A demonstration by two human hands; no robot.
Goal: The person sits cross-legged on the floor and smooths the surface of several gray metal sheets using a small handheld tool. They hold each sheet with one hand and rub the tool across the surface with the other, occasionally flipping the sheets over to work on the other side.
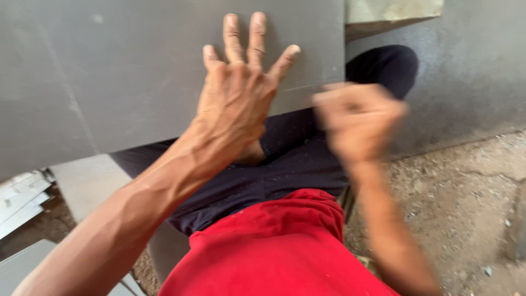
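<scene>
I note pale sheet offcuts stacked at lower left, gritty dirt floor at right, grey wall behind.

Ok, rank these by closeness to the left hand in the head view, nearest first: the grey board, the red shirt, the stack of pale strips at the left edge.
1. Grey board: directly under the left hand, whose spread fingers press flat on it.
2. Red shirt: below the hand, at the bottom centre.
3. Stack of pale strips: far out at the left edge, on the ground.
</scene>
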